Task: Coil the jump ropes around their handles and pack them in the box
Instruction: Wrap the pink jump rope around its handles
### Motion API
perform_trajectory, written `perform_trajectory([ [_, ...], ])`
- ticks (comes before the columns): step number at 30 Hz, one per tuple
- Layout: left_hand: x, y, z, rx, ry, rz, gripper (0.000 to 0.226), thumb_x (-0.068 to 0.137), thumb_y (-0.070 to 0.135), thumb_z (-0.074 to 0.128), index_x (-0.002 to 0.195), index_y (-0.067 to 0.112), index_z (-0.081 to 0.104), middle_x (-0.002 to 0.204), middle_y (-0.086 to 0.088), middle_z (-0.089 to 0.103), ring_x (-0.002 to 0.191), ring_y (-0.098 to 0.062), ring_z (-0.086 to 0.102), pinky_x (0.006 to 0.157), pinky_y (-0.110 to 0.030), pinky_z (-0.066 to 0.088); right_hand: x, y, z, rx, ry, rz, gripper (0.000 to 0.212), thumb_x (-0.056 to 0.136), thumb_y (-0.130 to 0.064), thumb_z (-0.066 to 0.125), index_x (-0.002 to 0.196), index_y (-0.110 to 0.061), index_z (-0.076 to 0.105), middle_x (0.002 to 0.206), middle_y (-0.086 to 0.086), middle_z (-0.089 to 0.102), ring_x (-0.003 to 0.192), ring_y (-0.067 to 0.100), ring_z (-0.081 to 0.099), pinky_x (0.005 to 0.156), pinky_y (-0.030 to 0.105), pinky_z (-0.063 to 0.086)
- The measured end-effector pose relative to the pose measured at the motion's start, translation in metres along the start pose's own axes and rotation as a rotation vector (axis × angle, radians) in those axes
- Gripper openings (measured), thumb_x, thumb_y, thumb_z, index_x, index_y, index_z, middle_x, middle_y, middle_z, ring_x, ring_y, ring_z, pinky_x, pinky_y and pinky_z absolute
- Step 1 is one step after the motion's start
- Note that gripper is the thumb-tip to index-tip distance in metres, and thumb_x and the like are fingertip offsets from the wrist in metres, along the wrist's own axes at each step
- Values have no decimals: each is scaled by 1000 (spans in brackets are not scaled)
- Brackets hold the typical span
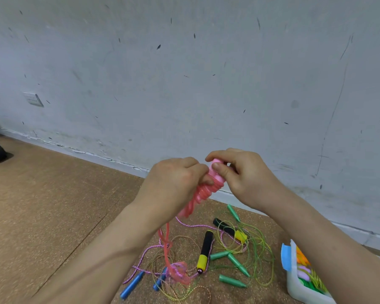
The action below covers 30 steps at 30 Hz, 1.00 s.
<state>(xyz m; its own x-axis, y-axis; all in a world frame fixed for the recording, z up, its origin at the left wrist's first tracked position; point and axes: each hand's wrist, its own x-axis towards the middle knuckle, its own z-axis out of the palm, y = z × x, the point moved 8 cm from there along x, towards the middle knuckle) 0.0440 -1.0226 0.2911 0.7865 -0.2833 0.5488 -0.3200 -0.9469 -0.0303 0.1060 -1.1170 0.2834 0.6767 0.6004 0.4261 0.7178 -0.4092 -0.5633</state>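
Head view: fingers of the right hand [246,178] pinch the pink handle [216,174] at its end, steadying it above the floor [53,205]. Fingers of the left hand [171,183] curl round the pink rope [203,193], apparently to hold its coils tight.

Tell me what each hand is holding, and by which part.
Both hold the pink jump rope: the right hand pinches the top end of its handles, and the left hand grips the coiled part lower down.

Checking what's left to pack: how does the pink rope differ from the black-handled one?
The pink rope is held up by the left hand and right hand, partly coiled round its handle; the black-handled rope lies loose on the floor, handles apart. Neither is in the box.
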Motion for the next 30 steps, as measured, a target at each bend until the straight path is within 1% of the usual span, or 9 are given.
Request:
perform_trajectory([
  [4,4,1,-7,-158,37,-33,26,84,31,50,82,16,71,71,2,67,59,-21,63,51,-31,49,-1,2,-5,75,-61,42,19,97,-14,54,106,-15,71,85,-10,67,74,2,58,71,18,42],
  [9,1,-12,1,-436,-42,-214,25,83,40,57,84,22,75,71,6,70,65,-7,61,63,-24,46,-6,2,-3,238,-191,78,19,97,-12,55,101,-16,73,66,-24,62,58,-7,56,58,7,36],
  [11,0,-19,9,-630,-104,-335,8,82,28,67,80,27,74,70,11,69,63,-2,61,66,-26,50,-9,0,-1,308,-255,94,20,97,-9,54,102,-11,73,61,-21,61,52,-4,53,55,9,36],
  [14,-3,-23,15,-823,-143,-455,24,84,12,69,69,31,72,63,8,68,60,-4,61,65,-25,52,-13,2,2,491,-292,163,19,97,-8,54,103,-7,72,57,-1,58,43,7,44,48,18,36],
  [18,-1,-25,10,-1010,-78,-546,19,77,11,72,64,25,73,58,4,68,54,-3,60,55,-14,46,-13,5,1,653,-251,232,19,96,-8,56,107,-4,70,57,-3,61,44,13,44,47,19,39],
  [21,-2,-32,12,-1114,1,-638,8,63,25,74,57,20,74,60,-18,65,53,-16,56,48,-17,45,-11,3,0,741,-239,236,15,94,-10,59,103,-7,71,71,5,67,48,19,47,47,23,42],
  [24,-1,-29,15,-1186,-56,-622,11,69,20,72,63,12,66,49,-7,58,42,-11,47,42,-17,40,-13,3,3,835,-267,253,13,89,-11,62,99,-7,69,79,13,66,46,18,49,46,23,43],
  [27,1,-23,8,-1138,-94,-507,14,78,3,69,67,8,63,51,3,57,46,-7,50,49,-17,42,-15,2,5,919,-339,260,16,84,-12,66,98,-5,67,77,10,67,44,16,50,44,20,44],
  [30,-2,-23,7,-1321,-87,-525,12,73,18,71,64,12,66,54,5,58,48,-4,50,48,-14,40,-16,-6,10,1121,-390,245,21,80,-12,68,98,-2,64,69,7,65,40,14,50,39,16,41],
])
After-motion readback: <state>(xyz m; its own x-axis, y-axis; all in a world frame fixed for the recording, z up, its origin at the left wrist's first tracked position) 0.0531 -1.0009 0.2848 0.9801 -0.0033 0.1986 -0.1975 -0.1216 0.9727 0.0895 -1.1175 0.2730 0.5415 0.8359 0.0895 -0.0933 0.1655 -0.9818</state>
